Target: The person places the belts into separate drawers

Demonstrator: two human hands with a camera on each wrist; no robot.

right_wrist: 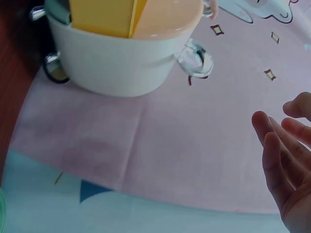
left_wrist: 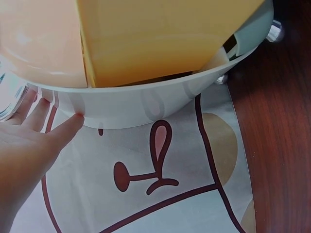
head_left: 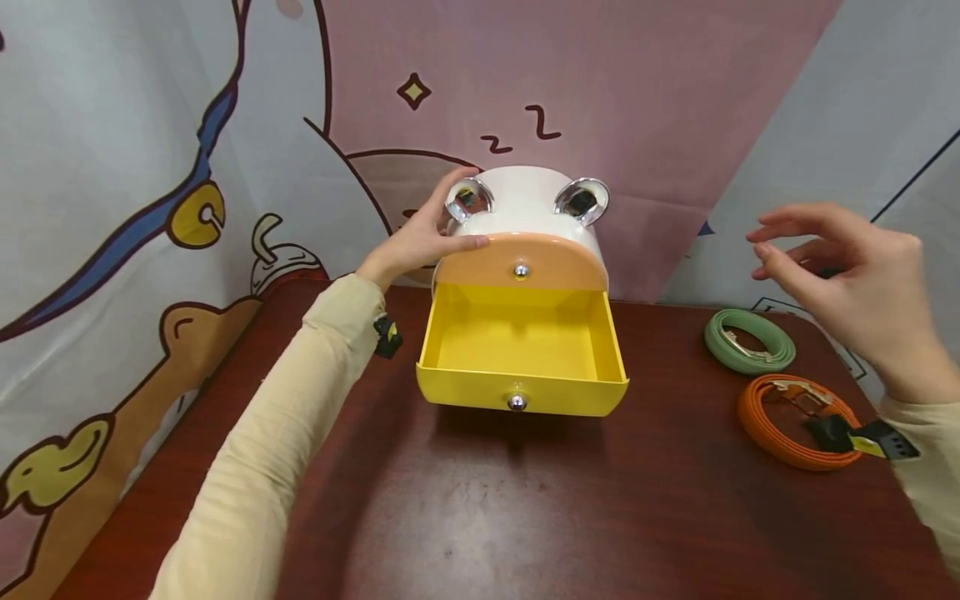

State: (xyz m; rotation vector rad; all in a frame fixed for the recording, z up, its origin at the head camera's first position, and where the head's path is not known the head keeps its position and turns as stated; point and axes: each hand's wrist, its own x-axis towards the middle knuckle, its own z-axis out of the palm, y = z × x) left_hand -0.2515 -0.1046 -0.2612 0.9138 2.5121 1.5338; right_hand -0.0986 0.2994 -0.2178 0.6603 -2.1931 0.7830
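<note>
On the table stands a white storage box (head_left: 517,187) with round chrome ears. Its yellow drawer (head_left: 517,392) is pulled out, with nothing in it; the peach drawer (head_left: 555,260) above is closed. My left hand (head_left: 420,237) rests against the box's upper left side, touching it beside the left ear. In the left wrist view, fingertips (left_wrist: 77,121) touch the white wall. Off to the right, my right hand (head_left: 855,275) is raised in the air, apart from the box, its fingers loosely bent and holding nothing.
Two rolled belts lie at the table's right side below my right hand: a green belt (head_left: 783,350) behind and an orange belt (head_left: 780,450) in front. A cartoon-printed cloth (head_left: 637,108) hangs behind the dark red table (head_left: 465,517) and along its left.
</note>
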